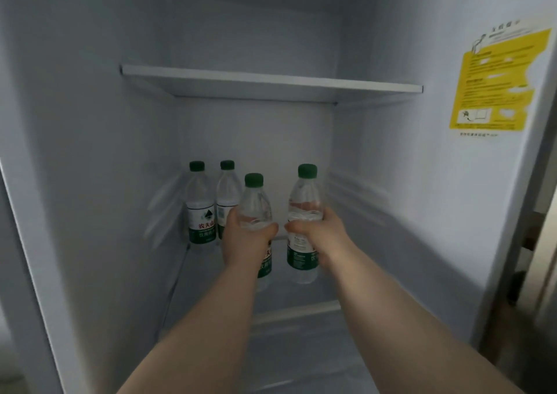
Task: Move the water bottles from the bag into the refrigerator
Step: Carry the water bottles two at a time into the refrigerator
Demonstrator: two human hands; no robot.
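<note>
- Both arms reach forward into the open refrigerator (pixel 90 152), each hand carrying one water bottle upright.
- The left hand (pixel 244 236) is wrapped tightly around the middle of the left-held bottle (pixel 256 200); fingers curl round the clear body just above the green label, and the thumb lies across the front.
- The right hand (pixel 316 227) is likewise closed round the waist of the right-held bottle (pixel 303 242), with its green label showing below the fist and the green cap above.
- The two held bottles stand side by side, near each other but apart, over the glass lower shelf (pixel 301 307); whether their bases touch the shelf cannot be told, since the left one's base is hidden behind the forearm.
- Two more bottles stand upright at the back left of the same shelf: the back-left bottle (pixel 200 209) just beside the refrigerator's left wall, and the second back bottle (pixel 226 194) touching or almost touching it on its right, partly hidden by the left-held bottle.
- All four bottles have green caps and clear bodies.
- A white upper shelf (pixel 271 83) spans the compartment above them.
- A yellow sticker (pixel 494 86) with small print is on the right inner wall.
</note>
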